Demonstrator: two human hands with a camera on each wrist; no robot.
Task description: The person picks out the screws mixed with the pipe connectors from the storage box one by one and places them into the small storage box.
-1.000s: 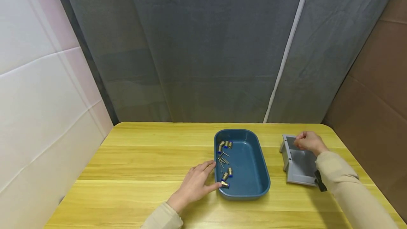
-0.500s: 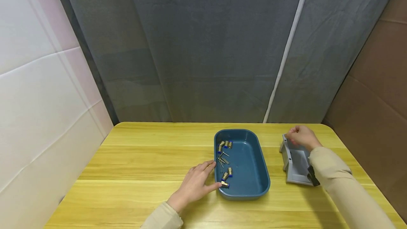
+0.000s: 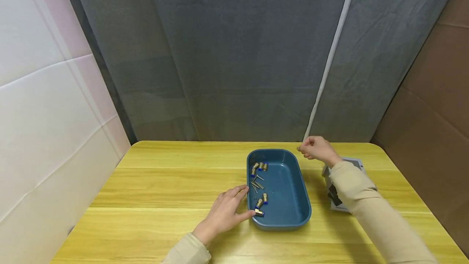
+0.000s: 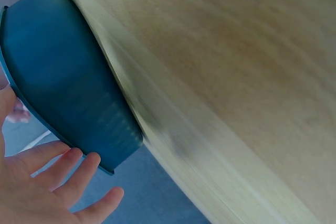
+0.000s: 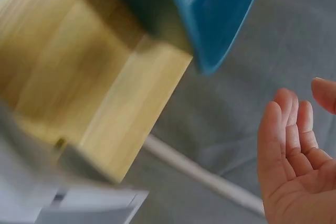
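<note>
Wooden table (image 3: 154, 182), yellow grain, planks running left to right, backed by a grey curtain (image 3: 238, 60).

Left hand (image 3: 225, 213): lies flat on the table at the near left corner of the blue tray (image 3: 293, 215). Fingers straight and spread, gripping nothing; the thumb tip touches the tray's rim. The left wrist view confirms extended fingers (image 4: 63, 169) against the tray's outer wall (image 4: 63, 77).

Blue tray: oblong, rounded corners, raised rim, dark blue plastic. It stands at the middle of the table, long side running away from the person. Its contents lie along the left inner side: a far cluster of brass fittings (image 3: 259, 166) with blue ends, a loose bunch of thin metal pins (image 3: 256, 182) at mid-length, and further fittings near the front corner, one just beside the left thumb. The right half of the tray floor is bare.

Right hand (image 3: 316, 148): raised above the far right corner of the tray, fingers loosely curled in the head view. Whether anything is pinched cannot be told there; the right wrist view, blurred, shows a relaxed palm (image 5: 294, 166) with nothing in it.

Grey box (image 3: 348, 166): stands on the table right of the tray, largely hidden behind the right sleeve (image 3: 366, 207).
</note>
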